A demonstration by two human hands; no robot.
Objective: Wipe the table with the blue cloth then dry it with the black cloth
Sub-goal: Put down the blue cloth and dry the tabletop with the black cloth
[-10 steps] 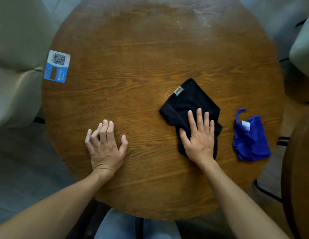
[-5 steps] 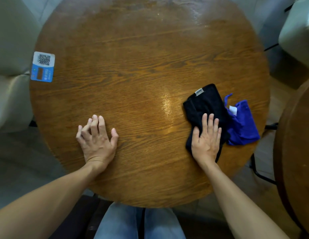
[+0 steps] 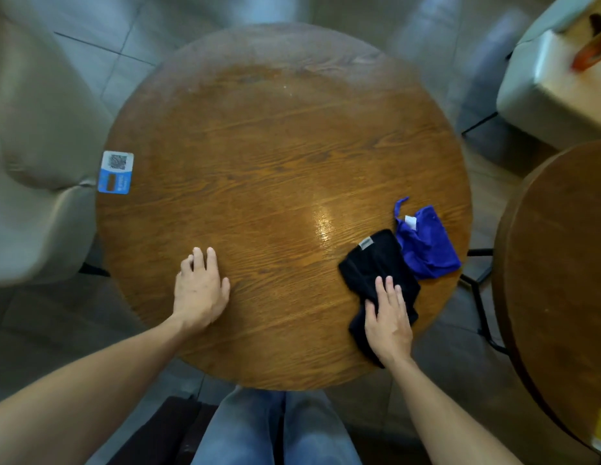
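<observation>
A round wooden table [image 3: 275,156] fills the view. The black cloth [image 3: 373,266] lies crumpled at the table's near right edge, part of it hanging over the rim. My right hand [image 3: 388,322] presses flat on its near part, fingers together. The blue cloth [image 3: 425,241] lies bunched just right of the black cloth, touching it, with a white tag showing. My left hand [image 3: 200,290] rests flat on the bare wood at the near left, holding nothing.
A blue and white QR sticker [image 3: 115,172] sits at the table's left edge. A pale chair [image 3: 34,162] stands on the left, another seat [image 3: 554,78] at the far right. A second round table [image 3: 561,263] is close on the right. My jeans-clad legs [image 3: 272,431] are below the near edge.
My right hand slid the black cloth rightward and toward me until it met the blue cloth at the table's edge. My left hand stayed flat in place. The camera pulled back.
</observation>
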